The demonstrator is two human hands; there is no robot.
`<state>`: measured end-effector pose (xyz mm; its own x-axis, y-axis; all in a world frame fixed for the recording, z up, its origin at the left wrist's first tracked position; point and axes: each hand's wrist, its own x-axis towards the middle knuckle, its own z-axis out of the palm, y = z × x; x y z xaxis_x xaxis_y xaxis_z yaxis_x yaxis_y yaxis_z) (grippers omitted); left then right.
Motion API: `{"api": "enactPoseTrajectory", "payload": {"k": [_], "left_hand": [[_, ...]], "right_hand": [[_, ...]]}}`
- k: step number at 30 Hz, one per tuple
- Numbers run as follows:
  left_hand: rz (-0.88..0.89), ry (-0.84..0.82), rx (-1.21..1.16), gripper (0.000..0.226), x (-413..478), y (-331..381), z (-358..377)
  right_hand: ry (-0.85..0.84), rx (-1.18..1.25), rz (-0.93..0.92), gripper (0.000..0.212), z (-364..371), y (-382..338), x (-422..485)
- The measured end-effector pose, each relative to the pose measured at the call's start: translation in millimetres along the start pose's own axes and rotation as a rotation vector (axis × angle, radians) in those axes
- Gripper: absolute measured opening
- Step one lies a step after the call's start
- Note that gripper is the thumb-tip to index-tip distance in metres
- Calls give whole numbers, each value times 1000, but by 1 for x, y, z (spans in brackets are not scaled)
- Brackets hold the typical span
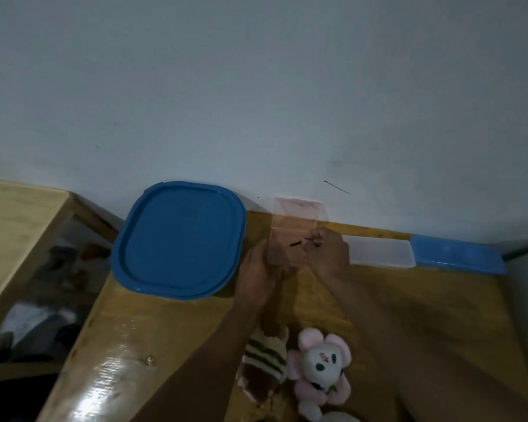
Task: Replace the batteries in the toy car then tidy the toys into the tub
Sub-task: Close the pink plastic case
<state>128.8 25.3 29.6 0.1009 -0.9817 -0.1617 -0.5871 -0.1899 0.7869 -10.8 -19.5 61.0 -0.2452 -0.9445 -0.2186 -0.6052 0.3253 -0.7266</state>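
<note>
Both bare forearms are extended forward from the lower edge of the view, converging toward the centre. The left hand (258, 274) is held with its back turned up and to the left, the fingers curled inward around something gripped at its right side. The right hand (328, 254) is raised just beside it, the wrist bent slightly and the knuckles turned upward, with the fingertips (313, 237) pinched together on a thin dark item. The two hands are held close together, nearly touching. The right forearm is seen nearer the camera and appears broader.
</note>
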Motion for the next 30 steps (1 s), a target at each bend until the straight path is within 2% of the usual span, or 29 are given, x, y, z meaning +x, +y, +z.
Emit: {"api": "enactPoseTrajectory", "payload": {"k": [7, 11, 14, 17, 21, 24, 30], "left_hand": [[-3, -14, -55, 47, 6, -7, 5], [61, 1, 30, 49, 6, -7, 7], [73, -41, 87, 53, 4, -10, 8], [109, -55, 195, 54, 5, -13, 9], [172, -85, 261, 45, 7, -10, 4], [124, -92, 256, 43, 9, -9, 1], [65, -13, 269, 29, 14, -11, 7]], "right_hand": [[-26, -139, -17, 13, 6, -1, 11], [39, -114, -30, 15, 0, -6, 19], [100, -69, -29, 27, -5, -10, 27], [59, -11, 28, 38, -10, -16, 36], [-13, 75, 57, 42, -12, -20, 39], [-19, 53, -39, 37, -13, -18, 35], [-38, -256, -455, 24, -17, 4, 12]]}}
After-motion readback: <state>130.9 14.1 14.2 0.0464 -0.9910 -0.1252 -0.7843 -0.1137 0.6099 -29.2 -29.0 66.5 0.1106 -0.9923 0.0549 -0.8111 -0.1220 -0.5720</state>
